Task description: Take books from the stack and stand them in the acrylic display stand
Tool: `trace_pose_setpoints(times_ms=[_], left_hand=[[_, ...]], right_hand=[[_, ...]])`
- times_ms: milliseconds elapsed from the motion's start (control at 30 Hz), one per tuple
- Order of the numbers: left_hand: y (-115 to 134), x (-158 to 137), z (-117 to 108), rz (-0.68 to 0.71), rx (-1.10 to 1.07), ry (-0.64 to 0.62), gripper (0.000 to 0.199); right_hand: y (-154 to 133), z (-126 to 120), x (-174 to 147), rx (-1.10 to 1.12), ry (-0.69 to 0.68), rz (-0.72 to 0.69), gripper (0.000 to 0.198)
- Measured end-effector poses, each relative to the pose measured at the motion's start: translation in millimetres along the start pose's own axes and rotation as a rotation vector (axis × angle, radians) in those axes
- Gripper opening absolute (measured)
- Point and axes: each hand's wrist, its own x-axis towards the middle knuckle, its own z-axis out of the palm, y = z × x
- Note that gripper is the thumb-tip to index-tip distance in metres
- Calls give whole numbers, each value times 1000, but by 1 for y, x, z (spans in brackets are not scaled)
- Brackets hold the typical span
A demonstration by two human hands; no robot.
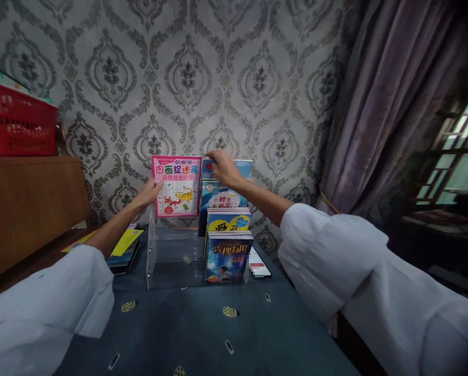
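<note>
My left hand point(152, 192) is closed on the left edge of a pink picture book point(177, 188), which stands upright at the top back tier of a clear acrylic stepped rack point(175, 256). My right hand point(223, 166) is by the book's upper right corner, in front of a light-blue book point(244, 167) at the back. Its index finger reaches left and nothing shows in its grasp. Below it, the rack's right column holds a blue fish-story book point(220, 197), a yellow and blue book point(229, 221) and a dark blue book point(228, 258) at the front.
A phone point(259, 263) lies right of the rack on the dark patterned tablecloth point(179, 324). Left of the rack are stacked books with a yellow one point(127, 241) on top. A red basket point(20, 120) stands on a wooden cabinet point(34, 209). Curtains point(375, 104) hang at right.
</note>
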Motion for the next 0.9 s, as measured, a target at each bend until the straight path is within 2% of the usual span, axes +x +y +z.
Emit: trace_pose_setpoints(times_ms=[133, 333, 667, 900], left_hand=[[4, -5, -2, -42, 3, -8, 37], [12, -13, -7, -28, -33, -68, 45], [17, -19, -10, -57, -66, -77, 36], [14, -19, -10, -69, -148, -100, 37]], right_hand=[[2, 1, -1, 83, 29, 2, 51], [-1, 1, 1, 113, 39, 18, 49], [-6, -1, 5, 17, -3, -36, 37], [-9, 0, 5, -37, -36, -20, 40]])
